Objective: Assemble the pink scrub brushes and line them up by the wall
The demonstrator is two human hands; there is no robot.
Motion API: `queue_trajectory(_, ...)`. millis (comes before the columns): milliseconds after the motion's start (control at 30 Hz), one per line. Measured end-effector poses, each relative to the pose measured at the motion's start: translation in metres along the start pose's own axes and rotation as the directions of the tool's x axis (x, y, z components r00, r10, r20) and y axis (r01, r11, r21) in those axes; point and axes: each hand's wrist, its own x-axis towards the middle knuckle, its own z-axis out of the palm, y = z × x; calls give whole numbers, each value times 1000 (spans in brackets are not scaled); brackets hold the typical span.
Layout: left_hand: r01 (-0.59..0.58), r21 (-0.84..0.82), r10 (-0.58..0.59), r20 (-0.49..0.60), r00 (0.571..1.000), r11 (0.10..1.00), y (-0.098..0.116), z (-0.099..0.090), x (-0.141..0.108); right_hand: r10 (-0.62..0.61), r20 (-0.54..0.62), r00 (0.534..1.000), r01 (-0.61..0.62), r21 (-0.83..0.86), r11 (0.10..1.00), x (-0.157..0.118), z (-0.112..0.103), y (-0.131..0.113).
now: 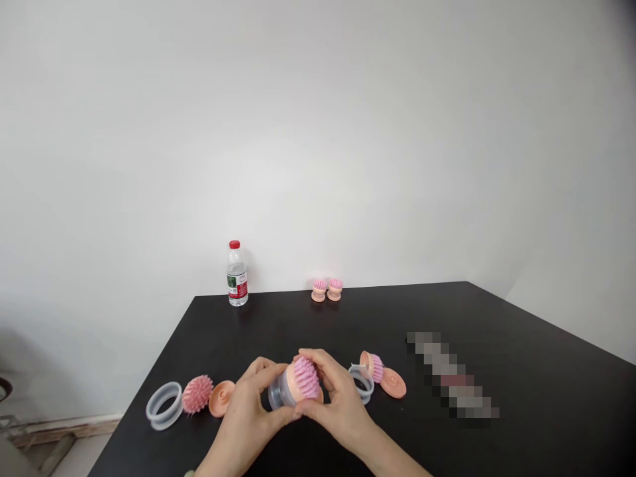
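Note:
Between my two hands, above the black table, is a round scrub brush with pink bristles on a peach head, tilted so the bristles point right and up. A translucent ring-shaped body sits against its other end. My left hand is wrapped around the translucent body, thumb below and fingers above. My right hand grips the peach bristle head. Just left of my left hand lies a peach disc, partly hidden by it. Right of my right hand lies another translucent ring, partly covered by the fingers.
A translucent ring and a pink bristle head lie at the left. At the right are a bristle head and peach disc. Two whole brushes and a water bottle stand along the wall. A pixelated strip lies right.

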Motion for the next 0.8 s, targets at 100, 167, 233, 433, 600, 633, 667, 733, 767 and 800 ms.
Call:
queue_trajectory(100,31,-151,-26,37,999,988,-6,2,1,3,17,1000,-3,11,1000,-1,-1,-2)
queue_trajectory(167,53,-278,-41,48,998,959,-11,4,2,11,32,999,-11,6,1000,-2,-2,-4)
queue_trajectory(233,86,-395,-64,68,996,915,-14,6,2,13,46,999,-14,8,1000,-3,-4,-5)
queue_trajectory(433,206,-589,-91,218,972,781,-4,-1,-3,-3,53,999,2,20,1000,-4,-7,-8)
queue_trajectory(600,238,-645,-136,205,969,726,2,-3,-2,-10,52,999,10,-4,1000,-4,-8,-13)
queue_trajectory(633,248,-649,-145,208,967,719,2,-3,-2,-19,57,998,19,-13,1000,-4,-9,-14)
queue_trajectory(667,256,-654,-154,211,965,712,2,-2,-2,-30,62,998,32,-26,999,-4,-9,-15)
queue_trajectory(733,273,-663,-171,216,961,697,2,0,-2,-72,74,995,76,-62,995,-3,-9,-16)
queue_trajectory(767,282,-668,-181,218,959,689,2,1,-2,-101,82,991,108,-83,991,-2,-10,-16)
queue_trajectory(800,292,-672,-190,223,956,681,2,1,-2,-136,90,987,145,-104,984,-2,-10,-16)
